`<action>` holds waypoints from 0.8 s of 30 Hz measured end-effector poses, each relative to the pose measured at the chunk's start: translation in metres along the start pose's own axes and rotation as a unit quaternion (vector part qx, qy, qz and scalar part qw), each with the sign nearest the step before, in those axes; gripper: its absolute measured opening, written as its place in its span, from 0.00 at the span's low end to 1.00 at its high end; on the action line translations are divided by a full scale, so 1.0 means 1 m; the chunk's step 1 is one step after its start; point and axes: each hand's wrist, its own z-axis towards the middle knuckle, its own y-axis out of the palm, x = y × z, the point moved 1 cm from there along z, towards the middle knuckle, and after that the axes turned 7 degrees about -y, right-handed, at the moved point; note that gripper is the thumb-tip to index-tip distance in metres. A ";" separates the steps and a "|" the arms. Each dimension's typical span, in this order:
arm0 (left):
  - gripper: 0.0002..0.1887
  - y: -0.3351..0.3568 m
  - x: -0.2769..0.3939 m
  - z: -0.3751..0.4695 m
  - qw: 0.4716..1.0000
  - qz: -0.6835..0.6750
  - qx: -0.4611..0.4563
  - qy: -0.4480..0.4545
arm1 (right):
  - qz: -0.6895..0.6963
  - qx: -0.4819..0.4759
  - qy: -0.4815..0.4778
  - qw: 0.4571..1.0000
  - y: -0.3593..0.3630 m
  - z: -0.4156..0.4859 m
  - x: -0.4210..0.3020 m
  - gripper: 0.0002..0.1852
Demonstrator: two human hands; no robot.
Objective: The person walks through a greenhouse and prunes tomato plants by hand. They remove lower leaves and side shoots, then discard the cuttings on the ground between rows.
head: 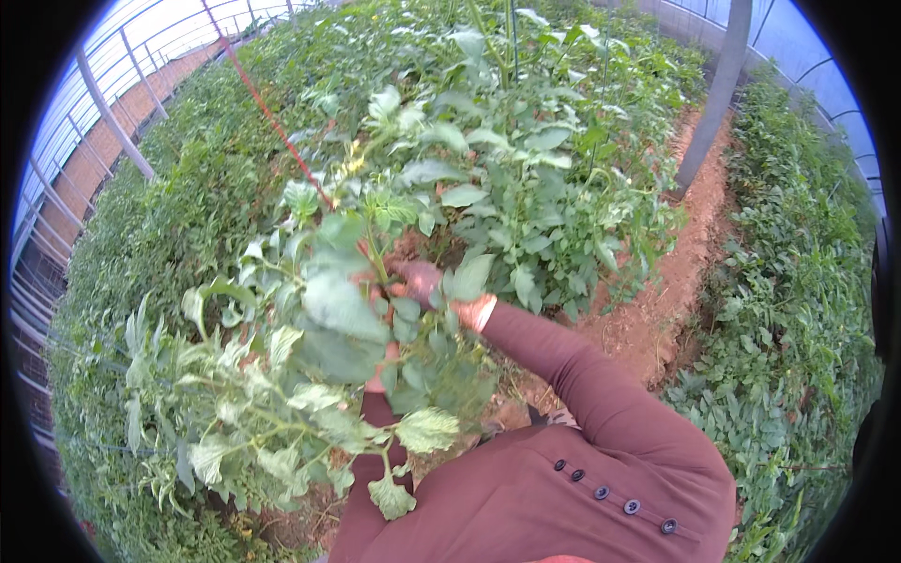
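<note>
Both hands are at the main stem of a tall tomato plant, among its broad leaves. My right hand reaches in from the right with its fingers around or against the stem; leaves cover part of it. My left hand is mostly hidden behind large leaves; only bits of skin and the forearm below show, so its grip cannot be told. A red twine runs from the top left down to the plant, close above the hands. Small yellow flowers show near the plant's top.
Dense rows of green plants stand left and ahead, with another row at the right. A grey post rises beside a bare soil path. Pale curved frame poles line the left side. Green twine hangs ahead.
</note>
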 end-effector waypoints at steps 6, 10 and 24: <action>0.10 0.013 -0.014 0.013 0.999 -0.052 -0.011 0.003 | 0.116 0.068 0.066 0.989 0.006 -0.026 0.001 0.16; 0.12 0.026 -0.021 0.022 0.998 -0.068 -0.005 0.015 | 0.062 0.067 0.009 0.996 0.002 -0.021 0.000 0.15; 0.18 0.083 -0.045 -0.016 0.985 -0.112 0.115 0.059 | 0.349 -0.097 0.054 0.930 -0.043 -0.043 0.028 0.11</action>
